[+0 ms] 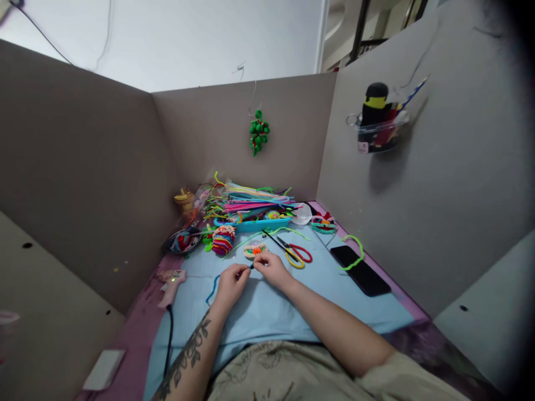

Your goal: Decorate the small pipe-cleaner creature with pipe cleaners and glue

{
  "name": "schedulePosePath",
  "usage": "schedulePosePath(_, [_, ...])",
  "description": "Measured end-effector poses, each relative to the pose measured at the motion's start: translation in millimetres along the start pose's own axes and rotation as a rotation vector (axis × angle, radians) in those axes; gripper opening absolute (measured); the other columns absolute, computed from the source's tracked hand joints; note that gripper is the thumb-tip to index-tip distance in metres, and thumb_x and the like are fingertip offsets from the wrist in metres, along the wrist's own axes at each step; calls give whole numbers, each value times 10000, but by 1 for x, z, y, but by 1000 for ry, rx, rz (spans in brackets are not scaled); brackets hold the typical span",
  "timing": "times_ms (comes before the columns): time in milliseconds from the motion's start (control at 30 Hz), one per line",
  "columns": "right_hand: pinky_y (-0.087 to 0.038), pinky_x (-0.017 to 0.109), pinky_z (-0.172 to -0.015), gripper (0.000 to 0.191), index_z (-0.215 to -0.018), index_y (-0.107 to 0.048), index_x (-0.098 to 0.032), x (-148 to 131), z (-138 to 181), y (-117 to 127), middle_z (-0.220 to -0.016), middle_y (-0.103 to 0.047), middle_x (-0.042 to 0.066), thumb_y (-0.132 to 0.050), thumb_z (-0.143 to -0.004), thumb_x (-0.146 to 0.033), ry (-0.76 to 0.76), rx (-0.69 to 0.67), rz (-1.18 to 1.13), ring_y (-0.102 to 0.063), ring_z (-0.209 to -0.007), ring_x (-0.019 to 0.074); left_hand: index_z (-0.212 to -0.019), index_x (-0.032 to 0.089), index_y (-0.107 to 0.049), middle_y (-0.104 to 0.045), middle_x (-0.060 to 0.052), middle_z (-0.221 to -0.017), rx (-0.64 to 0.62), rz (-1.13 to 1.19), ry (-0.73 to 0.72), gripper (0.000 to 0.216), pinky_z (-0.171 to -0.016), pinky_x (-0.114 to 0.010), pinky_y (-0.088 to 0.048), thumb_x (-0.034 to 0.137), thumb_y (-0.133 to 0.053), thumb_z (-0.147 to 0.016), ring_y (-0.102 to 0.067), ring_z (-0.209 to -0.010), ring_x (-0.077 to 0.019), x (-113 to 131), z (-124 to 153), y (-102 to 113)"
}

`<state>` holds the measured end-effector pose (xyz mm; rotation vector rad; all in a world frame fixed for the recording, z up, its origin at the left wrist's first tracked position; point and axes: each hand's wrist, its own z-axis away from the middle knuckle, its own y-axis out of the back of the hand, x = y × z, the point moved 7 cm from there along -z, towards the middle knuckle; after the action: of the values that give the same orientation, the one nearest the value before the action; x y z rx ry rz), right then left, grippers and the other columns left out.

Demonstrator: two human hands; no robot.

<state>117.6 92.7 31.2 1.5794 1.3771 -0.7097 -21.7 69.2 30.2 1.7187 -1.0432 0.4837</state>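
Observation:
My left hand [231,284] is closed in a pinch on a blue pipe cleaner [213,290], whose loose end trails to the left over the cloth. My right hand [272,269] pinches its dark blue end, which shows in the small gap between my fingertips. Just beyond my fingers lies a round cream piece [249,252] with an orange part in its middle, partly hidden by my right hand. To the right of it are scissors [295,253] with one red and one yellow handle, blades pointing away from me.
A light blue cloth [267,312] covers the table. At the back, a blue tray [254,225] holds many coloured pipe cleaners. A pink glue gun [173,287] lies left, a black phone [363,273] right. A striped bundle [223,240] stands near a dark bowl [168,245]. Grey panels enclose the table.

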Motion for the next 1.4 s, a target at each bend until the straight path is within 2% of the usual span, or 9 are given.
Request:
schedulePosePath(100, [-387,240,-582,74,-631,-610,-166,9,-1,1,-613,-561,-7,-566,-680,-200,-78,41,-112,-485,-596,121,-716,161,-662,-645,-23,-661,-5,91,109,225,-577,-240,-420,336,-530,-766,-561,-615,-149,-5,-5,-3])
schedulePosePath(167, [-349,225,-503,80,-642,-597,-169,18,-1,3,-548,-510,-30,-576,-677,-238,-166,79,-227,-439,-514,103,-697,152,-661,-628,-13,-612,-3,144,148,243,-558,-233,-410,349,-531,-758,-550,-586,-144,-3,-12,-6])
schedulePosePath(333, [-185,197,-371,130,-595,-533,-169,31,-3,9,-481,-399,-67,-618,-612,-265,-349,168,-583,-274,-383,48,-716,139,-666,-603,-12,-572,34,243,117,282,-535,-225,-398,386,-534,-753,-537,-570,-138,14,-30,-17])
schedulePosePath(533, [-174,186,-364,189,-592,-535,-153,34,-4,13,-524,-444,-63,-686,-557,-261,-393,235,-771,-304,-386,26,-706,125,-643,-574,-6,-563,112,369,129,298,-524,-212,-393,397,-538,-769,-514,-551,-119,23,-32,-30])
schedulePosePath(667, [-183,194,-359,188,-605,-558,-152,39,-3,8,-516,-463,-61,-706,-547,-253,-421,243,-804,-321,-385,30,-814,133,-654,-651,-44,-727,151,351,74,254,-598,-231,-448,359,-540,-785,-579,-653,-140,17,-28,-28])
schedulePosePath(767, [-191,193,-359,187,-598,-564,-151,40,-3,6,-502,-466,-56,-709,-546,-257,-435,231,-816,-322,-393,35,-1015,179,-625,-666,-64,-948,159,198,-72,270,-726,-277,-478,303,-565,-783,-610,-797,-164,18,-25,-25])
schedulePosePath(867, [-175,184,-359,192,-581,-557,-149,41,-2,4,-469,-426,-63,-706,-545,-263,-454,206,-828,-300,-398,35,-1106,221,-583,-650,-61,-1017,161,-4,-229,314,-794,-308,-472,257,-566,-794,-601,-873,-176,26,-21,-23])
schedulePosePath(1100, [-132,181,-358,224,-559,-508,-157,41,2,-3,-434,-338,-86,-703,-549,-266,-495,157,-847,-250,-401,35,-1048,215,-585,-630,-68,-1009,214,-123,-326,225,-827,-329,-469,233,-519,-833,-577,-951,-188,36,-19,-17])
schedulePosePath(1400, [-116,192,-372,204,-568,-516,-158,39,2,-3,-427,-355,-82,-690,-545,-263,-503,101,-786,-257,-388,35,-956,200,-608,-626,-62,-919,261,-141,-350,153,-809,-335,-461,211,-517,-833,-572,-913,-188,31,-19,-15])
